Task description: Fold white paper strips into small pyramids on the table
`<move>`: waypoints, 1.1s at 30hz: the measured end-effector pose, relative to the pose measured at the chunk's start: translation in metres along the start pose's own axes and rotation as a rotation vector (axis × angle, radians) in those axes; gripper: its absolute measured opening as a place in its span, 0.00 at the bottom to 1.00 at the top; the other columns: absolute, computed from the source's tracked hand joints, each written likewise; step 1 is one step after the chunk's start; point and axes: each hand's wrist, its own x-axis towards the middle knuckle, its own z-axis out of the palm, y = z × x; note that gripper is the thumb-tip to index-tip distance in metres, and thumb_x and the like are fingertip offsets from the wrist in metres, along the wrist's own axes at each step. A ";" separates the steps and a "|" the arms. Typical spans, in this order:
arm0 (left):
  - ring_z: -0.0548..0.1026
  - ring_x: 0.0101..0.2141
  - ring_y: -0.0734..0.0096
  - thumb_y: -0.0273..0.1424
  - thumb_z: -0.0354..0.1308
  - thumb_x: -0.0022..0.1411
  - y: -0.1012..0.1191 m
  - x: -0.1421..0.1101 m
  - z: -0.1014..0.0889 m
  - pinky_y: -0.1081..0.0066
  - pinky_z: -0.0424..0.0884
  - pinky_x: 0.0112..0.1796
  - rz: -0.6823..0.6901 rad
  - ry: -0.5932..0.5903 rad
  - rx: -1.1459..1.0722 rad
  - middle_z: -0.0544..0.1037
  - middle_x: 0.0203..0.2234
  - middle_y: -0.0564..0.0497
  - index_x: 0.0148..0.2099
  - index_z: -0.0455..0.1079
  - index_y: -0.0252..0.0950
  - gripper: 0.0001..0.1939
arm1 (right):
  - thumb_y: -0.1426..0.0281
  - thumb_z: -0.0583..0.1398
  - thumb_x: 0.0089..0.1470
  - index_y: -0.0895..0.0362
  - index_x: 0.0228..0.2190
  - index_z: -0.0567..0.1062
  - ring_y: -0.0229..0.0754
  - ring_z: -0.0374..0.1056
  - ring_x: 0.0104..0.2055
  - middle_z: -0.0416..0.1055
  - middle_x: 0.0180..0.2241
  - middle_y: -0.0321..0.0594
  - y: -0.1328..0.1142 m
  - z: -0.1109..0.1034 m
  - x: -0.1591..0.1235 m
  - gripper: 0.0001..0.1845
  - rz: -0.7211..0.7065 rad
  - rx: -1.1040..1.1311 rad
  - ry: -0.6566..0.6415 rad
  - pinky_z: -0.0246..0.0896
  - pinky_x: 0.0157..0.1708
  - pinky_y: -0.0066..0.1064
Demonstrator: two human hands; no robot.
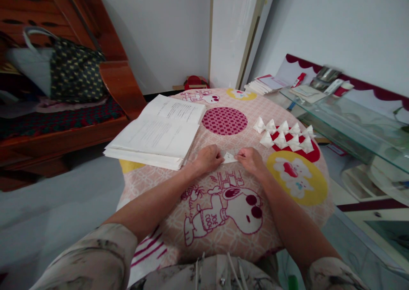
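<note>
A small folded piece of white paper [229, 157], triangular at the top, lies between my two hands near the middle of the round table. My left hand [209, 158] is closed at its left corner, fingers curled. On the opposite corner, my right hand [252, 160] pinches the paper between thumb and fingers. Several folded white paper pieces [281, 140], pointed like little pyramids, stand in two rows to the right. An open stack of printed sheets [159, 130] lies to the left of my hands.
A patterned cloth [223, 230] covers the table. Beyond its right side stands a glass-topped cabinet [351, 115] with cups and boxes. A wooden bench [121, 85] carrying a dark patterned bag [76, 70] is at the left. A tall white appliance [231, 38] stands behind.
</note>
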 end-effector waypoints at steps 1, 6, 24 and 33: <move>0.73 0.33 0.67 0.29 0.58 0.61 0.000 0.000 0.001 0.67 0.70 0.39 0.002 -0.002 0.008 0.78 0.32 0.46 0.30 0.73 0.34 0.08 | 0.68 0.62 0.54 0.57 0.23 0.78 0.38 0.61 0.26 0.70 0.21 0.36 0.000 0.000 0.000 0.10 0.005 -0.010 0.006 0.48 0.27 0.30; 0.73 0.35 0.65 0.29 0.56 0.62 0.002 -0.003 0.005 0.66 0.71 0.41 0.036 0.015 0.057 0.76 0.34 0.45 0.32 0.72 0.34 0.07 | 0.68 0.63 0.55 0.57 0.24 0.80 0.38 0.62 0.26 0.73 0.23 0.38 -0.002 0.000 0.000 0.10 0.014 -0.048 0.003 0.48 0.27 0.30; 0.77 0.49 0.63 0.17 0.52 0.63 -0.006 -0.005 0.011 0.65 0.73 0.51 0.597 -0.023 -0.047 0.81 0.47 0.41 0.47 0.79 0.33 0.17 | 0.71 0.59 0.55 0.58 0.22 0.75 0.35 0.61 0.17 0.69 0.17 0.35 0.009 -0.011 0.002 0.11 0.122 0.276 -0.155 0.53 0.21 0.27; 0.78 0.48 0.62 0.19 0.53 0.64 -0.004 -0.005 0.010 0.65 0.74 0.50 0.606 -0.009 0.018 0.81 0.48 0.41 0.49 0.79 0.33 0.16 | 0.72 0.62 0.48 0.58 0.23 0.75 0.33 0.60 0.16 0.68 0.15 0.32 0.008 -0.008 0.001 0.04 0.150 0.338 -0.111 0.54 0.20 0.25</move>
